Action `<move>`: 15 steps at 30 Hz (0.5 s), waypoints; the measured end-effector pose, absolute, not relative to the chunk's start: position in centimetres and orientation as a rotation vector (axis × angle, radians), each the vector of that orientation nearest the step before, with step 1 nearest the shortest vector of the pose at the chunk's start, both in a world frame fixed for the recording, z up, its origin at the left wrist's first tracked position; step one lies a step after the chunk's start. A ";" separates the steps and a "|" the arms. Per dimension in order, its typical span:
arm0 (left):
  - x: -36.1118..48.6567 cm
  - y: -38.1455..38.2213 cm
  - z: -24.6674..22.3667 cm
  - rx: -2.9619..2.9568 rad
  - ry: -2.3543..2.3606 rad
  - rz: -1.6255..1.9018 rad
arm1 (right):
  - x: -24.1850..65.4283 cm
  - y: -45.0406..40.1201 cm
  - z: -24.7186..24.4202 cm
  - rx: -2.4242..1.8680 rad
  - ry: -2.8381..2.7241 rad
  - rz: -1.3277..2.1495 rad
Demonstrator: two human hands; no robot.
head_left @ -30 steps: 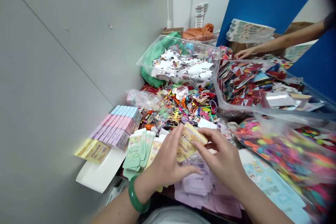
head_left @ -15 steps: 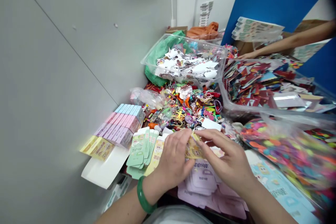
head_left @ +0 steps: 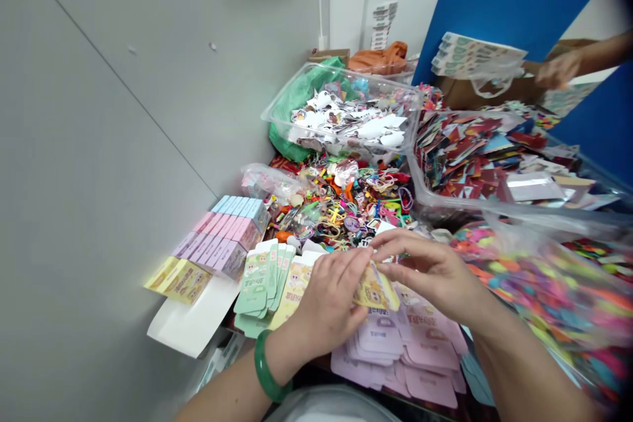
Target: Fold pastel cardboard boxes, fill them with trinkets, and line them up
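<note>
Both hands are on the same thing here: the left hand [head_left: 329,300] (green bangle [head_left: 264,366] on that wrist) and the right hand [head_left: 430,270] have a yellow printed card [head_left: 376,290] pinched between their fingers, just above 1 pile of lilac cards [head_left: 390,346], right next to some mint-green cards [head_left: 254,283]. A co-worker's hand [head_left: 558,69] is well off at the far corner.

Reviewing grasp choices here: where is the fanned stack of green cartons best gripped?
Pinch the green cartons across their flat faces at the near end, coming from beside the left hand: they are thin and overlap in a fan, so a pinch should keep them together.
</note>
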State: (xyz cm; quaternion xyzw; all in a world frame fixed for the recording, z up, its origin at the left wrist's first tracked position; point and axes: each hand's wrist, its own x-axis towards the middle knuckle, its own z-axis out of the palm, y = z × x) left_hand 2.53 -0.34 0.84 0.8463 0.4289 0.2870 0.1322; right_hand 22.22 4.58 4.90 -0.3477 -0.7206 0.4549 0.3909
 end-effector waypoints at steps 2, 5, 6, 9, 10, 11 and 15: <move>2.5 -0.3 0.9 2.437 1.225 0.826 | 22.1 4.7 4.6 -0.881 -1.736 1.235; 2.5 -0.3 0.5 2.442 1.217 0.832 | 21.8 4.8 3.9 -0.932 -1.584 1.421; 2.5 -0.3 0.4 2.452 1.220 0.824 | 21.7 4.8 3.6 -0.967 -1.524 1.493; 2.6 -0.2 -0.1 2.480 1.245 0.782 | 21.4 4.7 3.0 -1.061 -1.367 1.657; 2.6 -0.2 -0.2 2.479 1.265 0.773 | 21.3 4.5 2.8 -1.074 -1.352 1.672; 2.6 -0.2 -0.1 2.467 1.292 0.774 | 21.2 4.4 2.7 -1.073 -1.367 1.672; 1.5 0.3 1.4 2.269 1.276 0.798 | 21.2 3.7 2.4 -1.029 -1.450 1.670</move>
